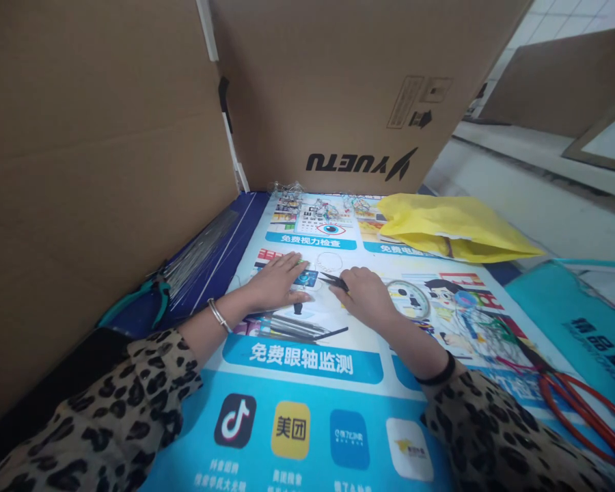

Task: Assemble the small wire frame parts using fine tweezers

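My left hand (279, 280) lies flat on the printed poster (307, 383), fingers stretched out and pressing down near a small wire ring (329, 262). My right hand (363, 295) is closed around a small black tool (333, 281), its dark tips pointing left toward my left fingertips. Both arms wear leopard-print sleeves; a metal bangle sits on the left wrist and a black band on the right.
Cardboard walls (97, 171) stand at the left and back. A bundle of thin metal wires (199, 256) and teal-handled pliers (138, 297) lie at the left. A yellow bag (451, 225) lies at the back right, red-handled scissors (579, 403) and tangled coloured wires (484, 335) at the right.
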Available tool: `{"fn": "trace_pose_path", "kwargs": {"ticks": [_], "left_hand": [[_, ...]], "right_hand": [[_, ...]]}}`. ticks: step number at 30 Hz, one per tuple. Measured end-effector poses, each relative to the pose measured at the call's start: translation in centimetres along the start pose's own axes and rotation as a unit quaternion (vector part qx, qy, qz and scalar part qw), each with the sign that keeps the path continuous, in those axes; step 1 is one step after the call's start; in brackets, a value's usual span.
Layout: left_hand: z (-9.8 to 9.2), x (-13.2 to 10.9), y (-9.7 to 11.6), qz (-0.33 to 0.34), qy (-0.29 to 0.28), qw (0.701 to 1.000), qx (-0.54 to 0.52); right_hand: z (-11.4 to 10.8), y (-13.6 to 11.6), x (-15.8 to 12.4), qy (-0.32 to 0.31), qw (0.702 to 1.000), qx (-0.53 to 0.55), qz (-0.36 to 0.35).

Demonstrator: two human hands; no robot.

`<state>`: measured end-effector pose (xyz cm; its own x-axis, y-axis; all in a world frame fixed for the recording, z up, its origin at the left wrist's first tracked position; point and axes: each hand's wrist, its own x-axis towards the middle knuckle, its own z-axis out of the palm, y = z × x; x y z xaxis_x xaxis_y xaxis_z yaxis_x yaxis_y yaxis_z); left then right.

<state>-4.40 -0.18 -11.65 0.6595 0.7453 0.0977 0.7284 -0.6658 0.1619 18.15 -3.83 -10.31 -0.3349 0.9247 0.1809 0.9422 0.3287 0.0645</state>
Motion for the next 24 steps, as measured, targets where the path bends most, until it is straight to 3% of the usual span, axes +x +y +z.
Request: {"fn": "trace_pose_path", "kwargs": {"ticks": [16,21,24], "left_hand": [[-0.2,-0.2,-1.4,0.01,0.009,0.998,-0.068],[0.0,-0.2,-1.7,0.011,0.021,0.995,-0.095],[0.0,-0.2,-1.7,0.014,0.023,0.994,-0.102]], "right_hand": [[-0.5,1.4,-0.5,0.007,0.999,0.017,-0.037],[-1.1,0.4,-0.3,0.043,0.997,0.049,-0.04],[-1.4,-1.0,0.8,0.031,0.996,0.083,-0.027]]}}
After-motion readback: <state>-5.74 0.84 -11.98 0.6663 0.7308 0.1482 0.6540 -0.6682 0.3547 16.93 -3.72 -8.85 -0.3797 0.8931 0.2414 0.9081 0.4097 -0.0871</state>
